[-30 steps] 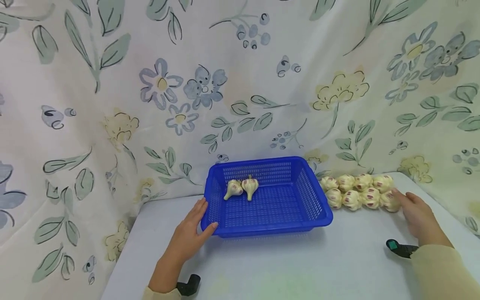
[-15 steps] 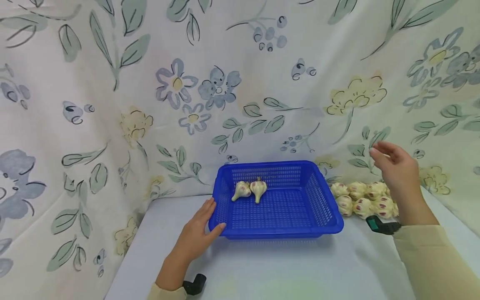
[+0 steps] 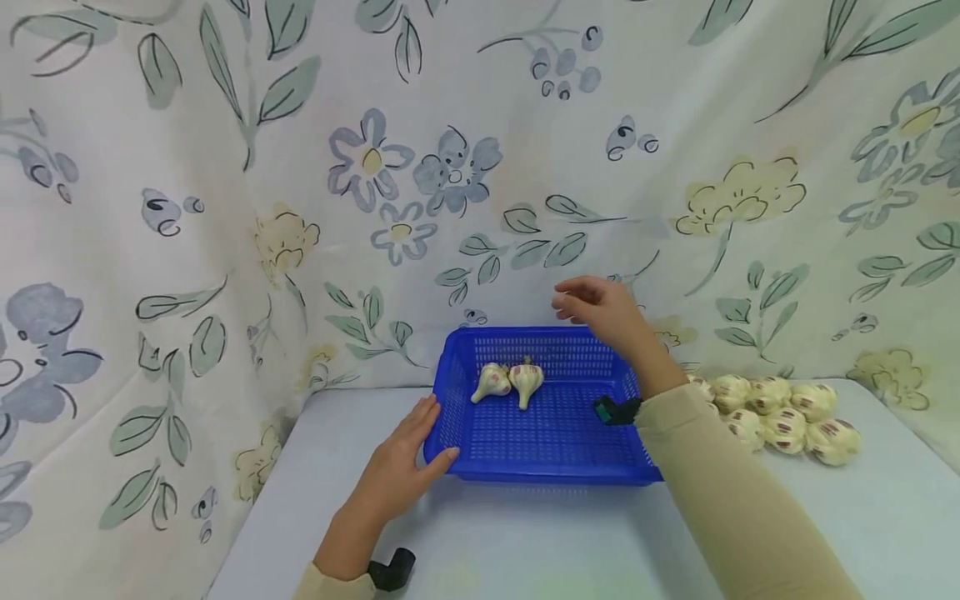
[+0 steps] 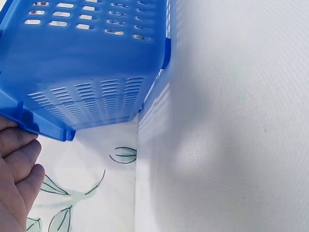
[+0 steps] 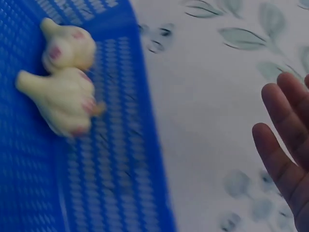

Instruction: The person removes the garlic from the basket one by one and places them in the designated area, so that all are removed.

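Observation:
Two garlic bulbs [image 3: 527, 382] lie side by side in the left part of a blue plastic basket [image 3: 555, 478], stems toward me. My left hand [image 3: 397, 467] rests against the basket's left side, thumb spread toward the front corner; the left wrist view shows its fingers [image 4: 19, 162] touching the rim. Above the basket's far rim hovers my right hand [image 3: 596, 308], fingers loosely bent, with nothing seen in it. In the right wrist view its fingers [image 5: 285, 116] are apart, beside the basket wall. My right forearm covers the basket's right side.
Several more garlic bulbs [image 3: 785, 430] sit in two rows on the white table [image 3: 525, 542], right of the basket; the right sleeve hides part of them. A floral curtain [image 3: 465, 167] hangs close behind the basket.
My right hand has lifted from the garlic rows and swung left over the basket's back edge. The left hand stays at the basket. The head view has shifted slightly.

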A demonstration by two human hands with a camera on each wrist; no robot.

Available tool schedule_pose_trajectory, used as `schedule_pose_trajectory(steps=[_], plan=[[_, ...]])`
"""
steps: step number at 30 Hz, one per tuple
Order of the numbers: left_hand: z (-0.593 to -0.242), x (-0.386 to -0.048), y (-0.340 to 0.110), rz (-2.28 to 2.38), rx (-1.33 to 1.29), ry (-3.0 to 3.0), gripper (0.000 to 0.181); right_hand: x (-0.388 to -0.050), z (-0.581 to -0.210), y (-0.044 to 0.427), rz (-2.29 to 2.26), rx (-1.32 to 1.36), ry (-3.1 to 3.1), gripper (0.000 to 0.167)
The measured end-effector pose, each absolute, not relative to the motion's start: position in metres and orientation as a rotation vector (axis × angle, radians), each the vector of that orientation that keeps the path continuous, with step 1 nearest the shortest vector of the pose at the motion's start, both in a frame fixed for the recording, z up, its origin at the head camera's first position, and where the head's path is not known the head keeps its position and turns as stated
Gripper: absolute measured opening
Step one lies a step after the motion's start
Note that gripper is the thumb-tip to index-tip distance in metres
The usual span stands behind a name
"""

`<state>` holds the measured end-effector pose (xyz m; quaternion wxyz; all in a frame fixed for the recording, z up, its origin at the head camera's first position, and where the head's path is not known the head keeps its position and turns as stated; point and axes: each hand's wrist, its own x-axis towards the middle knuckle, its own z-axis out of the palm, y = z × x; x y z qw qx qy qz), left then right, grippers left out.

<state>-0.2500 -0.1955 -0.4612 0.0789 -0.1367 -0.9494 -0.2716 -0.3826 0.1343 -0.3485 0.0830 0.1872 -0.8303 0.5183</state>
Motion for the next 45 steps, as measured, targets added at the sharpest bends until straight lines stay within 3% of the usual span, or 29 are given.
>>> schedule_pose_trajectory(steps=[11,19,32,45], plan=[[-0.464,-0.248,-0.194,-0.841,-0.436,-2.822,0.079,-0.419,-0.401,0.064,1.406,0.700,-2.868,0.044],[-0.457,-0.249,-0.196,-0.813,-0.450,-2.817,0.077,-0.430,-0.424,0.069,1.299,0.645,-3.055,0.047],[-0.458,-0.250,-0.196,-0.815,-0.423,-2.831,0.077,-0.426,-0.436,0.075,1.196,0.642,-3.241,0.066],[-0.459,-0.250,-0.197,-0.843,-0.432,-2.830,0.077,-0.423,-0.442,0.075,1.158,0.503,-3.397,0.072]])
